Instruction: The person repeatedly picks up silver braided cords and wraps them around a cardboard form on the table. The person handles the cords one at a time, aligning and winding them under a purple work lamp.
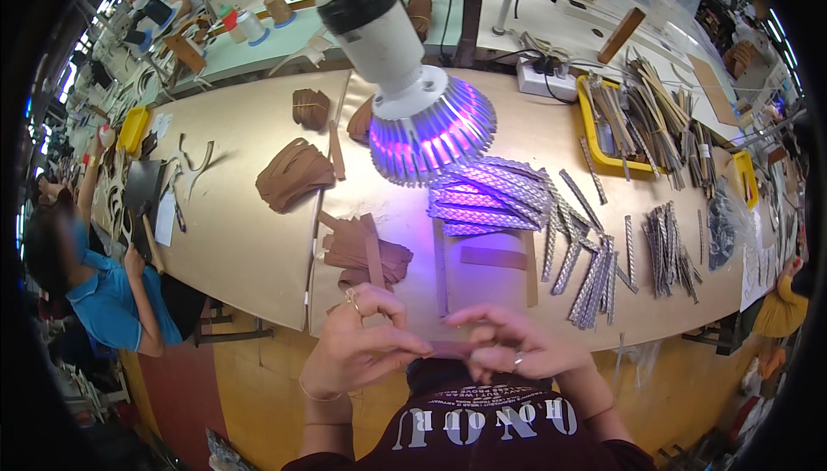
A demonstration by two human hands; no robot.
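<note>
Close to my body, a short brown strip (pixel 450 349) stretches between my hands above the table's near edge. Its left end is pinched between the thumb and finger of my left hand (pixel 362 342), which wears a ring. At the other end, my right hand (pixel 517 346) has its thumb and bent fingers on the strip; its fingertips are slightly blurred. Just beyond my left hand lies a loose pile of brown strips (pixel 366 251). A flat brown strip (pixel 493 257) rests farther in, below a stack of silvery braided strips (pixel 491 199) lit purple by a lamp (pixel 435 131).
The lamp hangs low over the table (pixel 233 247). Brown bundles (pixel 295 175) lie left of it. Loose braided pieces (pixel 594 286) spread rightward, near a yellow tray (pixel 594 156) of strips. A white power strip (pixel 547 81) sits behind. A person in blue (pixel 116 299) works at left.
</note>
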